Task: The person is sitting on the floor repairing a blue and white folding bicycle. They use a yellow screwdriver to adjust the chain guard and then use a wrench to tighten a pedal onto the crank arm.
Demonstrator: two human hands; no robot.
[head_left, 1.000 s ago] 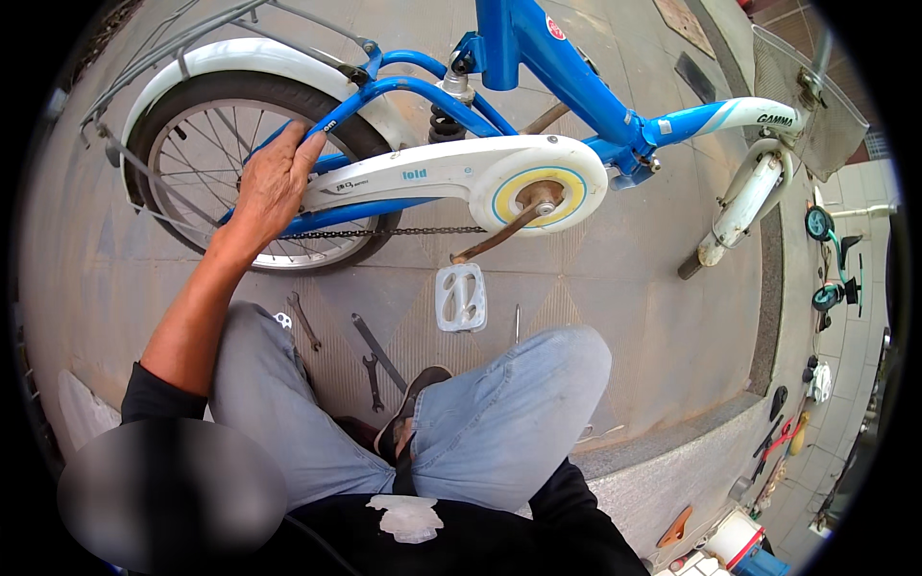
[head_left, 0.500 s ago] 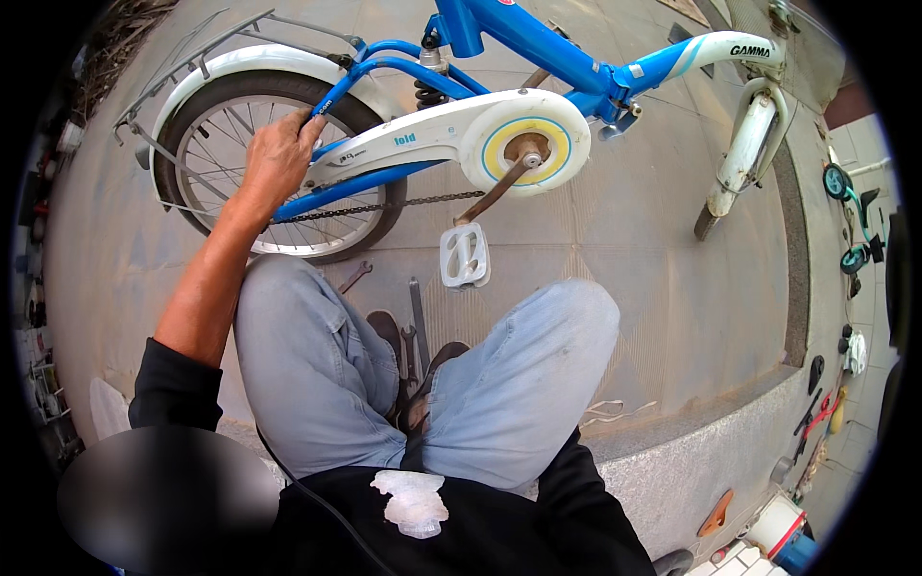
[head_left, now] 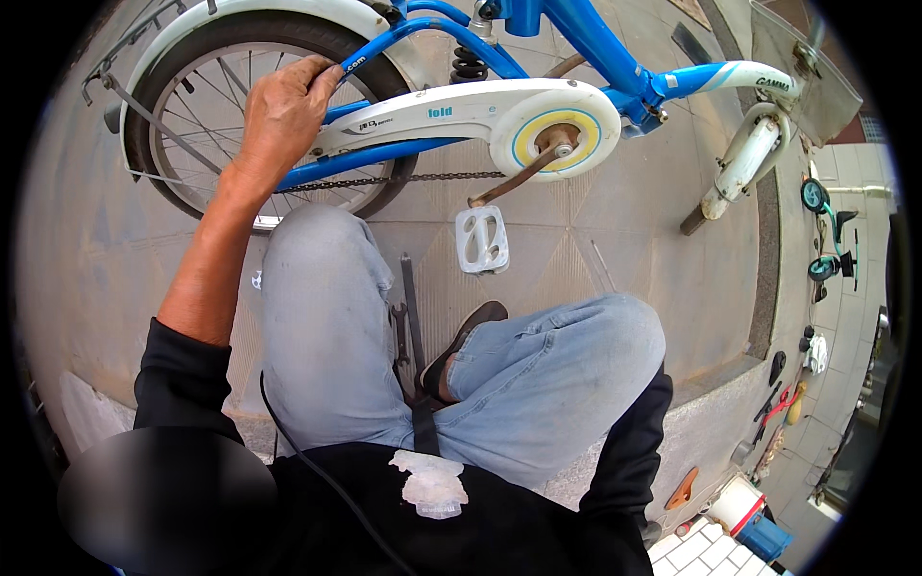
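Observation:
My left hand (head_left: 286, 110) is closed around the upper blue tube at the back of a folding bicycle's frame (head_left: 392, 38), over the rear wheel (head_left: 264, 33). Just right of the hand runs the long white chain guard (head_left: 423, 120), ending in a round cover with a yellow ring. A rusty crank (head_left: 523, 180) slants down from it to a white pedal (head_left: 482, 240). The chain (head_left: 423, 178) shows below the guard. As for my right hand, it is out of sight; only the dark right sleeve (head_left: 629, 456) shows, beside my right knee.
Between my legs lie a long flat metal bar (head_left: 412, 307) and a wrench (head_left: 400, 331). The bicycle's white front fork (head_left: 747, 163) points down at the right. Along the right stand a small teal-wheeled scooter (head_left: 831, 230), several tools and a blue-and-white bucket (head_left: 754, 523).
The view has shifted, so the bicycle sits higher and farther right. My right knee has swung outward and the right foot has turned. My left hand keeps its hold on the tube.

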